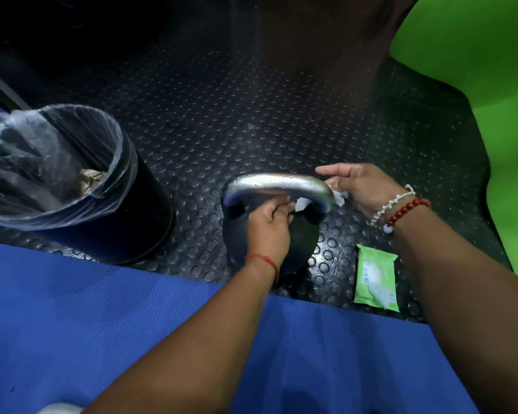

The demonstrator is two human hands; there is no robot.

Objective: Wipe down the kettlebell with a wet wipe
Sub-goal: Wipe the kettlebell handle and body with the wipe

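A black kettlebell [301, 234] with a shiny silver handle [277, 182] stands on the studded rubber floor. A white wet wipe [303, 203] is threaded under the right end of the handle. My left hand [269, 227] reaches through the handle opening and pinches one end of the wipe. My right hand [361, 188] sits just right of the handle and holds the other end [339, 198], its index finger stretched over the handle's corner. A green wet wipe pack [376, 277] lies on the floor to the right of the kettlebell.
A black bin [123, 204] lined with a clear bag stands left of the kettlebell, with crumpled paper inside. A blue mat [102, 324] covers the near floor. A bright green object [497, 115] fills the right side.
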